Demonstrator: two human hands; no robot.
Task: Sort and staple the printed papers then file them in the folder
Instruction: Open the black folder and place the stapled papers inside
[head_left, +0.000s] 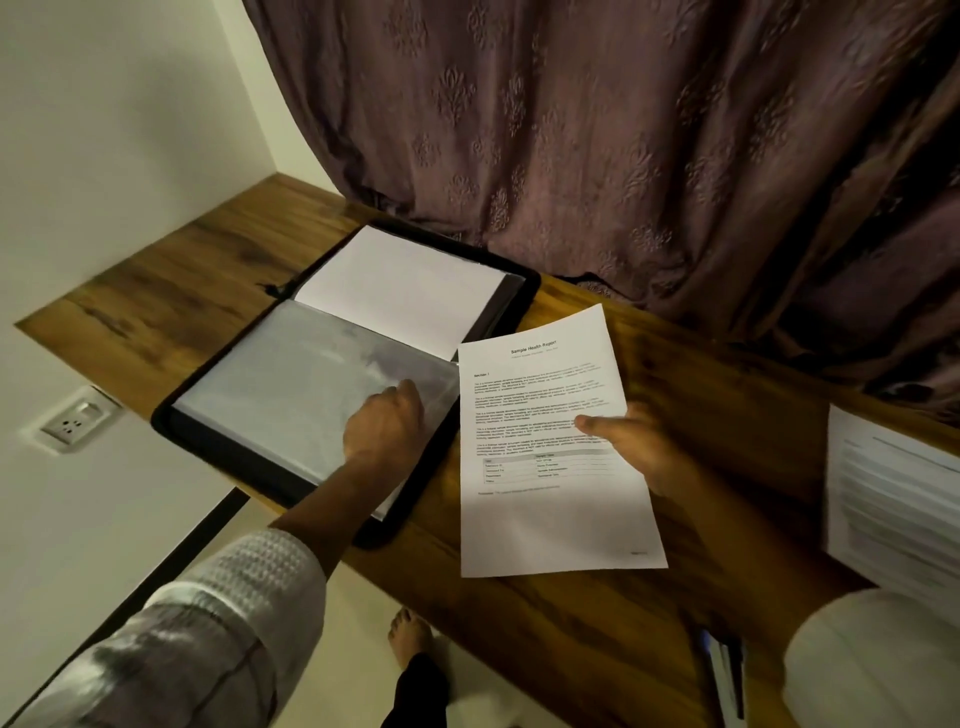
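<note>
Two hands, one sheet, one folder
Thumb on top and fingers underneath, the right hand (639, 452) pinches the printed sheet (550, 519) just right of the open black folder (525, 291); the left hand (384, 426) curls fingers onto its clear sleeve (291, 384), can't tell if gripping. More papers (893, 493) lie far right.

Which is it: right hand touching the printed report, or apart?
Touching. The head view shows the right hand holding the printed report, thumb pressed on its front.
</note>
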